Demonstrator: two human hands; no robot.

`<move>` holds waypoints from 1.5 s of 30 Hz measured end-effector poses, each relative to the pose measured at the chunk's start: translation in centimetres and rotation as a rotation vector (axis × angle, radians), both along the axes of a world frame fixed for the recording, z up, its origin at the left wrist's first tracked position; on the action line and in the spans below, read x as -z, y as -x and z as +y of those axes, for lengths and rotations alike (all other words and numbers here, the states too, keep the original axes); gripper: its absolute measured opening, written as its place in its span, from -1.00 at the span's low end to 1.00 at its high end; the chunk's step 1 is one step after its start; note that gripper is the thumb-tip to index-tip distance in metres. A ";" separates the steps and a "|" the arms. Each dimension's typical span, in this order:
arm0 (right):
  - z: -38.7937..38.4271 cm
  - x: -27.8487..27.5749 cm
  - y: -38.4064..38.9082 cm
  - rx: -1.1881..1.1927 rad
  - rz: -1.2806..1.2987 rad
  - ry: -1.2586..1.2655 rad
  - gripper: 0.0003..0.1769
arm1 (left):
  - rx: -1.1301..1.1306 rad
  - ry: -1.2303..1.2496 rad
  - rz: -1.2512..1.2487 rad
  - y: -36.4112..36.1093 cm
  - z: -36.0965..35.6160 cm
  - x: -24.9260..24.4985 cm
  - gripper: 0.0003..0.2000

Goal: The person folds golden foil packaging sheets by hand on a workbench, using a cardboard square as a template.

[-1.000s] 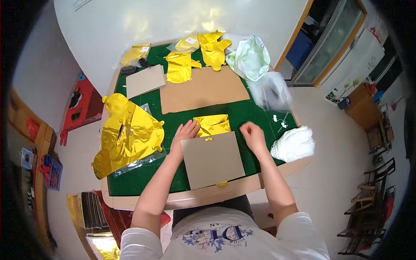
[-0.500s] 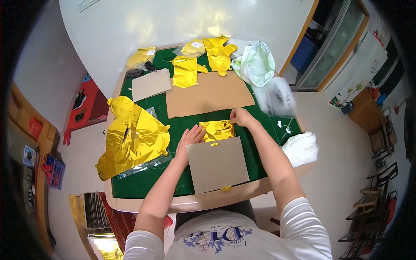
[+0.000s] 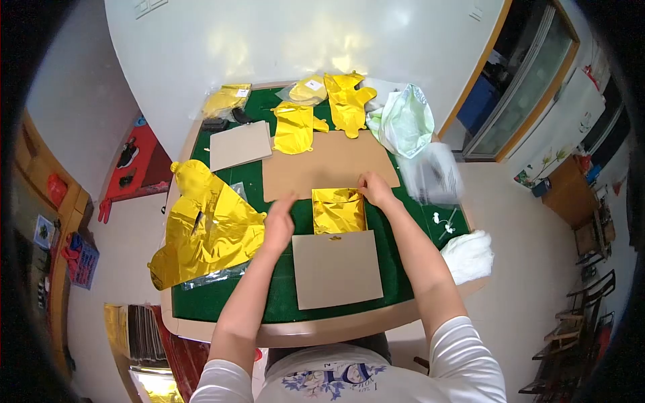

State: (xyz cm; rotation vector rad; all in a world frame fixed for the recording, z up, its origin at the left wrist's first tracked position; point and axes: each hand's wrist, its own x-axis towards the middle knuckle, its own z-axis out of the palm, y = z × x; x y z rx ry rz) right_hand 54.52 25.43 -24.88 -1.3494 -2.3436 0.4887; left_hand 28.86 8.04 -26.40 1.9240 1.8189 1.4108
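Note:
A folded gold foil balloon (image 3: 338, 211) lies flat as a rectangle on the green table top, its near edge meeting a grey-brown cardboard sheet (image 3: 338, 270). A small gold tab pokes out at that sheet's top edge. My right hand (image 3: 377, 189) pinches the balloon's far right corner. My left hand (image 3: 279, 220) is apart from it on the left, slightly blurred, fingers extended and holding nothing. To the left of that hand spreads a larger unfolded gold foil balloon (image 3: 211, 232), partly over a clear plastic bag (image 3: 215, 275).
Behind my hands lies a brown cardboard sheet (image 3: 329, 168), with further gold foil balloons (image 3: 293, 127) beyond. Stacked grey cardboard (image 3: 240, 144) is at the back left. On the right are a pale green plastic bag (image 3: 406, 121), a clear bag (image 3: 433, 173) and a white cloth bundle (image 3: 467, 257).
My left hand has come off the folded balloon and moved left. More of the folded balloon shows above the cardboard sheet, and it looks flatter. My right hand stays at its far right corner.

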 end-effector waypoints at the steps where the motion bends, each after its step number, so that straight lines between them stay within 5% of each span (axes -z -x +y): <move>1: 0.1 -0.1 0.0 0.003 -0.001 0.007 -0.92 | -0.091 -0.072 -0.073 0.8 0.1 -0.7 -0.64; 4: -0.3 -0.6 0.3 0.010 -0.015 0.048 -0.91 | -0.122 -0.154 -0.060 0.6 -0.8 -3.9 -0.65; 10: -0.5 -1.8 0.5 -0.003 -0.034 0.093 -0.91 | 0.154 0.031 0.645 -6.7 1.8 -3.5 -0.60; 16: -1.1 -0.5 0.3 0.098 0.062 -0.019 -0.90 | 0.141 0.112 0.573 -7.2 2.5 -0.4 -0.58; 19: -3.2 -1.1 0.2 0.372 0.022 -0.018 -0.82 | 0.146 0.142 0.551 -7.3 2.5 -0.4 -0.58; 22: -5.7 -3.4 -0.4 0.455 0.123 0.601 -0.80 | 0.141 0.143 0.564 -7.3 2.4 -0.6 -0.58; 35: -7.6 -1.3 -2.2 0.377 0.261 0.676 -0.82 | 0.107 0.013 0.509 -7.3 2.3 -0.9 -0.54; 42: -7.5 -1.2 -2.2 0.382 0.273 0.668 -0.83 | 0.373 0.261 0.612 -10.7 -10.2 -2.6 -0.45; 45: -7.3 -0.9 -2.2 0.356 0.243 0.672 -0.83 | 0.498 0.167 0.627 -9.9 -10.6 -1.4 -0.43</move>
